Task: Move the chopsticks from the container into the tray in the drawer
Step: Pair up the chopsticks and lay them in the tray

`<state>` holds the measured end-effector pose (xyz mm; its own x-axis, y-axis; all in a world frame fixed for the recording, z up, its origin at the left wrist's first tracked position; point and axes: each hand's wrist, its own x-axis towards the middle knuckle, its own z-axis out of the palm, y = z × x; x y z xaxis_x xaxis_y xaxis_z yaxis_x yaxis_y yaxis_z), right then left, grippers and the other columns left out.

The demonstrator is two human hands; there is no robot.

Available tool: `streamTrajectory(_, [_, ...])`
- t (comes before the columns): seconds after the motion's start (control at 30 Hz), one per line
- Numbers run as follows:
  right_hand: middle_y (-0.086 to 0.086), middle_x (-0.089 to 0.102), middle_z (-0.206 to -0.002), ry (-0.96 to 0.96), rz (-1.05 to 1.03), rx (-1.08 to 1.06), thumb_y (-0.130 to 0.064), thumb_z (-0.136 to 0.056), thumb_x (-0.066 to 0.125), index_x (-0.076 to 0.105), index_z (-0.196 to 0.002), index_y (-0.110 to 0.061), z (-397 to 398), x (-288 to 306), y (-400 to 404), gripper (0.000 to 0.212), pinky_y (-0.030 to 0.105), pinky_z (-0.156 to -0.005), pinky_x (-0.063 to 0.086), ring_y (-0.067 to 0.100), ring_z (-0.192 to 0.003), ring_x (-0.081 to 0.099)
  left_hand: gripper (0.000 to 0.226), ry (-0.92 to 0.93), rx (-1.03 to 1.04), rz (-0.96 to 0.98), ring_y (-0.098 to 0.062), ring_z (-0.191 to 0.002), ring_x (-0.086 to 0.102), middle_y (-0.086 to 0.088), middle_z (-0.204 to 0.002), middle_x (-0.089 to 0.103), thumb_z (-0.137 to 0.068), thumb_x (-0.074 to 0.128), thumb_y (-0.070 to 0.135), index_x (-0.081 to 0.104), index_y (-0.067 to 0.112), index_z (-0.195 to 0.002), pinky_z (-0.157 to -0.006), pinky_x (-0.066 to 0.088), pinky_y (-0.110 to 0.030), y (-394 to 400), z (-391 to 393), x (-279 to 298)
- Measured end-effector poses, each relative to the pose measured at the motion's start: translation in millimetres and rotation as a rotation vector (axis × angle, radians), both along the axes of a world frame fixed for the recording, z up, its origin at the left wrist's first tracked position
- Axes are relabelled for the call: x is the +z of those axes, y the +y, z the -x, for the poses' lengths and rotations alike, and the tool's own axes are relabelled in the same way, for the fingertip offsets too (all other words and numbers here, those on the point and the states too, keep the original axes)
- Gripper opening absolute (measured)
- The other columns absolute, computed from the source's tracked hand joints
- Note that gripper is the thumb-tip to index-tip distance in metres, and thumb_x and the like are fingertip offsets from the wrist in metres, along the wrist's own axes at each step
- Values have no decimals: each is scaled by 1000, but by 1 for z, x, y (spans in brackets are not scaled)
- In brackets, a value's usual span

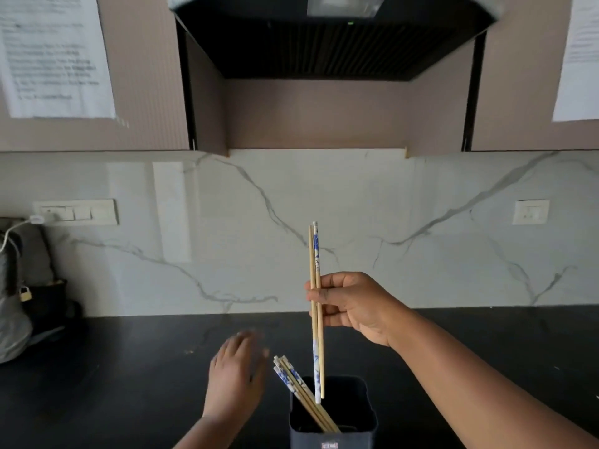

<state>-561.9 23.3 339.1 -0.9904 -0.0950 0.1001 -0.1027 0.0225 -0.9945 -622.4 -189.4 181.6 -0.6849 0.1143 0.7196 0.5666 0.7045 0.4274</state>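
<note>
Upright, two chopsticks [316, 286] are pinched by the right hand [353, 306] above the dark container [334, 426]. Beside it the left hand [235, 374] is spread, blurred. More chopsticks [301, 390] lean inside.

The left hand [235, 374] is motion-blurred, its fingers indistinct. Below both hands, the container [334, 426] is cut off by the bottom edge, hiding the lower ends of the leaning chopsticks [301, 392] inside.

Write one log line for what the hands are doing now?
right hand: holds two chopsticks upright above container | left hand: open, beside container | drawer: unseen
</note>
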Motion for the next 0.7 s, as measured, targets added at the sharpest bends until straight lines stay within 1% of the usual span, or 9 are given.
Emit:
streamTrajectory(0.03, [9,74,-78,6,2,-2,-3,-84,71,73,-96,-7,-2,1,-5,13,33,-67,60,21,-73,71,41,-24,-92,-134,-10,-106,61,12,-113,64,-90,46,55,66,25,-110,-86,48,-31,7,-9,31])
streamTrajectory(0.1, [9,74,-78,17,0,-13,-4,-84,71,73,-96,-6,-6,4,-15,12,33,-69,60,21,-73,71,46,-352,-405,-355,-1,-105,62,16,-112,69,-84,57,63,64,30,-115,-91,50,-27,21,-28,82])
streamTrajectory(0.13, [10,75,-79,22,7,-19,-5,-84,71,72,-96,-6,-8,5,-19,13,32,-67,60,21,-74,72,46,-530,-571,-423,-5,-105,65,11,-110,72,-83,62,58,64,27,-116,-93,52,-31,27,-35,100])
streamTrajectory(0.2, [9,75,-76,31,31,-35,-7,-83,73,73,-94,-6,-11,9,-25,11,29,-61,59,19,-69,72,35,-697,-719,-461,-15,-101,69,0,-104,75,-87,68,38,65,20,-116,-90,55,-36,35,-45,120])
streamTrajectory(0.33, [14,75,-80,58,-5,-67,-9,-82,73,73,-93,-6,-15,16,-30,11,31,-60,59,24,-71,72,21,-777,-730,-619,-22,-88,72,-15,-97,74,-88,68,13,70,11,-108,-75,58,-30,35,-60,123])
streamTrajectory(0.47, [16,75,-88,94,-55,-120,-7,-85,71,72,-93,-6,-18,19,-31,9,35,-66,61,29,-78,73,17,-797,-711,-709,-25,-86,72,-16,-95,74,-91,63,9,72,9,-106,-70,57,-29,32,-62,123])
streamTrajectory(0.57, [3,75,-99,234,-118,-189,-12,-85,71,74,-91,-21,-22,31,-25,11,27,-72,60,21,-91,72,23,-857,-698,-818,-26,-87,73,-14,-95,75,-91,64,10,64,6,-113,-67,57,-29,27,-59,125])
streamTrajectory(0.63, [-14,72,-104,452,-318,-191,-17,-85,72,74,-90,-35,-28,42,-19,19,18,-84,53,2,-100,66,26,-891,-705,-857,-28,-90,73,-15,-99,74,-90,65,11,62,4,-115,-66,57,-29,23,-56,125])
streamTrajectory(0.7, [-19,63,-121,747,-691,-207,-18,-84,73,74,-93,-42,-36,50,-15,26,18,-97,41,-3,-117,53,25,-920,-714,-896,-29,-90,72,-16,-100,74,-88,66,11,64,3,-112,-66,58,-30,20,-52,125])
